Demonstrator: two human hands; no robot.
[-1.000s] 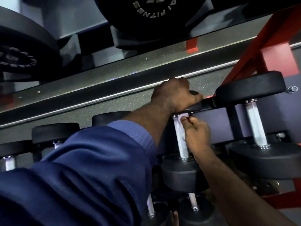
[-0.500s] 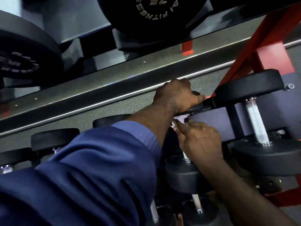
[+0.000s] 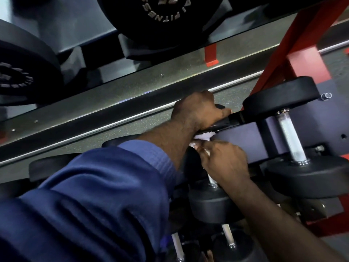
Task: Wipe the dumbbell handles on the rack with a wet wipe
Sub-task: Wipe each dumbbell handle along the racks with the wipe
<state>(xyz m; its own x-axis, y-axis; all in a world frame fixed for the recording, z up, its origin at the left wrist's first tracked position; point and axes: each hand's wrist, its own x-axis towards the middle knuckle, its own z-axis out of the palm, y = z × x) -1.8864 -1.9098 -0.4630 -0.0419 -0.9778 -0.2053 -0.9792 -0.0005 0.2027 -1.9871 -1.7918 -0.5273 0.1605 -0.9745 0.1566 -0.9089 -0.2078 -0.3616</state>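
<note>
One wide-angle camera rides on the person's head and faces forward and down onto the rack (image 3: 245, 144) — its frame is tilted, so the rack's bars run slantwise from lower left to upper right. It sits very near: the left sleeve (image 3: 94, 205) fills the lower left corner, and the left hand (image 3: 196, 112) and right hand (image 3: 224, 163) meet just right of centre

On the far side, the big black weight (image 3: 132, 25) at the top carries raised pale lettering, seen upside down: the number "75" and, curving below it, "AI FITNESS", with the start cut off at the edge. The weight on the far left (image 3: 28, 59) has raised lettering too blurred to read.
</note>
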